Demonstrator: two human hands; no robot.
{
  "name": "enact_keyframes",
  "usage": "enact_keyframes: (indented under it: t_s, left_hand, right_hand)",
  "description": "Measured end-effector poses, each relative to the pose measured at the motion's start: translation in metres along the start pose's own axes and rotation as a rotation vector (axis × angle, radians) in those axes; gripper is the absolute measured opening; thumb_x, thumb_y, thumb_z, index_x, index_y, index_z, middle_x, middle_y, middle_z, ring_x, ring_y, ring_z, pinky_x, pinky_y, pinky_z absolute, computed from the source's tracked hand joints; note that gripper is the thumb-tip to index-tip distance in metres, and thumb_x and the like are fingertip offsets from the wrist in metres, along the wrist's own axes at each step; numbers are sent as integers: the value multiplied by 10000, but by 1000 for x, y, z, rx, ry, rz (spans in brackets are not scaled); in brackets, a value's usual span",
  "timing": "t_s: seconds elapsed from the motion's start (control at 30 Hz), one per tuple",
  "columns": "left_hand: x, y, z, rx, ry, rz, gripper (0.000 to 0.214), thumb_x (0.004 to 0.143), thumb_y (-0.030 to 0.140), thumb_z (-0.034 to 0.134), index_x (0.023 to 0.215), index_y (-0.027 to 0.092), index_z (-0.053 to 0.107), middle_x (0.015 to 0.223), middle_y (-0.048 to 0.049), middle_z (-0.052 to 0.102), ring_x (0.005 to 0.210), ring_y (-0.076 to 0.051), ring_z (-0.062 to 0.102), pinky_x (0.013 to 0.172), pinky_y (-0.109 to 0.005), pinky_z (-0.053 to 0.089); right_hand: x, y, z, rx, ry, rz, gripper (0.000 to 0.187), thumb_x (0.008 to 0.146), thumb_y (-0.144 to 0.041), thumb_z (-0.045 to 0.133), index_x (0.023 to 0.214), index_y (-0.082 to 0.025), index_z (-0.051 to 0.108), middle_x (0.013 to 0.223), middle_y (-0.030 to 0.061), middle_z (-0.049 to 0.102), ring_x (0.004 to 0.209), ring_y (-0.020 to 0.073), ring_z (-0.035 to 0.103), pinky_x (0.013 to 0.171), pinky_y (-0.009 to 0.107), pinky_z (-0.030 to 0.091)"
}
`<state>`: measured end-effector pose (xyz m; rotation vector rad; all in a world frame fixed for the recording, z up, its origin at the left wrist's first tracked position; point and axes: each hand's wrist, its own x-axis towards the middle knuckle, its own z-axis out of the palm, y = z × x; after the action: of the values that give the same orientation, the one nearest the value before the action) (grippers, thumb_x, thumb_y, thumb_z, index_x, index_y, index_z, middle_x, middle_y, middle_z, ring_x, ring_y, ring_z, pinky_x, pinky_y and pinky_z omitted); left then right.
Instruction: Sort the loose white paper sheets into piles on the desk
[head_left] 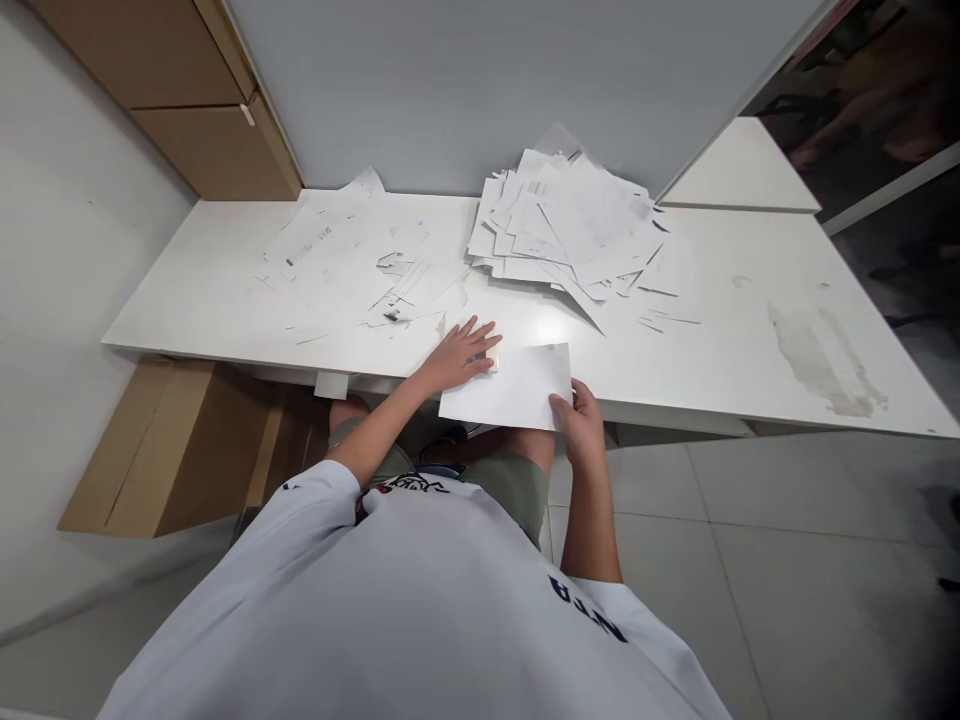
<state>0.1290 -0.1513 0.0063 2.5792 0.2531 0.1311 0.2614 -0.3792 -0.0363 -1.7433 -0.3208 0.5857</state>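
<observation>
A blank white sheet of paper [517,390] lies at the front edge of the table, partly overhanging it. My right hand [583,415] pinches its right edge, thumb on top. My left hand [461,357] rests palm down by the sheet's left side, fingers spread. Under its fingers shows a small cream-coloured piece [492,358], partly covered, so its kind is unclear. Beyond my hands sits a messy pile of papers [562,220], and thin paper scraps [412,285] are scattered to the left of it.
The white table [720,330] runs along a grey panel [480,90]. More loose sheets [322,230] lie at the back left. Cardboard boxes [225,150] stand at the left end, and another carton [172,440] is below the table. A stain [829,360] marks the right side.
</observation>
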Motion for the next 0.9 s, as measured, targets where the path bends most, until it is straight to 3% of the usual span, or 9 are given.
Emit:
enact_keyframes:
  t_s: [0.27,0.63,0.77,0.9]
  left_hand:
    - [0,0,9,26,73,30,589,913,581,482,1451,344,438,1600,6,278,1513,-287,84,1220,-528,72]
    - [-3,-8,15,-101,78,46,624,908,631,439,1457,335,434,1613,-1,235,1513,-314,40,1209,-539,44]
    - [-5,-8,10,-99,43,40,619,915,606,442,1462,317,426,1614,-2,236,1516,-304,34,1208,-532,44]
    - [-12,-10,1,-133,45,94,551,916,532,476,1406,282,508,1566,-29,360,1508,-288,130,1211,-503,73]
  right_hand:
    - [3,2,1,-2,-1,3,451,609,-410,629,1012,-211,591,891,25,651,799,196,586,729,316,472]
    - [-3,19,6,-60,43,-12,499,632,-440,615,1084,-235,565,1061,54,665,933,226,621,783,338,513]
    - [-13,27,17,27,122,-18,474,633,-435,623,1056,-228,568,998,42,686,878,213,641,736,325,522]
    - [-34,29,34,226,108,40,448,594,-406,655,993,-214,589,899,32,715,796,216,661,717,346,537]
